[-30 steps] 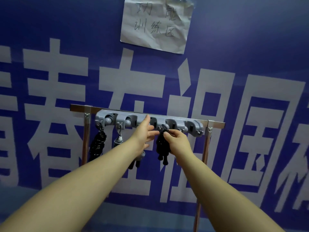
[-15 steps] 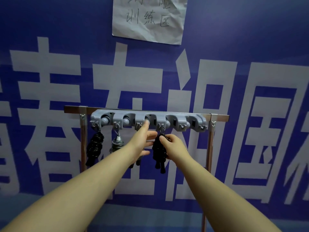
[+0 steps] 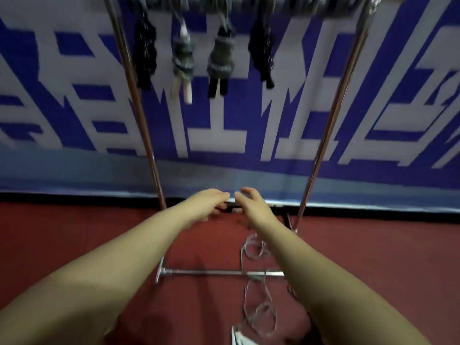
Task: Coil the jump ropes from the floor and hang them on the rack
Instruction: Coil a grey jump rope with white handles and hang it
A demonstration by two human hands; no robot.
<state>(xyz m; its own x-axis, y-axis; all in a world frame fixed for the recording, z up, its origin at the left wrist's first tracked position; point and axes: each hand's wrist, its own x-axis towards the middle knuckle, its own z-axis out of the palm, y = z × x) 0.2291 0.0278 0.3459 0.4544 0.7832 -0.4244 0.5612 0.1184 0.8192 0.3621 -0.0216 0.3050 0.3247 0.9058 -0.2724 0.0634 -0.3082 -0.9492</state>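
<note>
Head cam, pretty blurry. Both hands are out front, low, fingers loosely curled and holding nothing: left hand [image 3: 207, 204], right hand [image 3: 251, 204], fingertips nearly touching.

4 coiled ropes already hang on the rack [image 3: 333, 115].

The loose rope [image 3: 258, 290] is on the red floor [image 3: 74, 232], below and nearer me than the hands, strung out toward me across the rack's base bar [image 3: 214, 272]. It runs under the right forearm, so I'd say the right hand is closer.

Versus 0.5 s ago: the hands were up at the hooks on a black coil, and now they're down and the view has tipped floorward.
</note>
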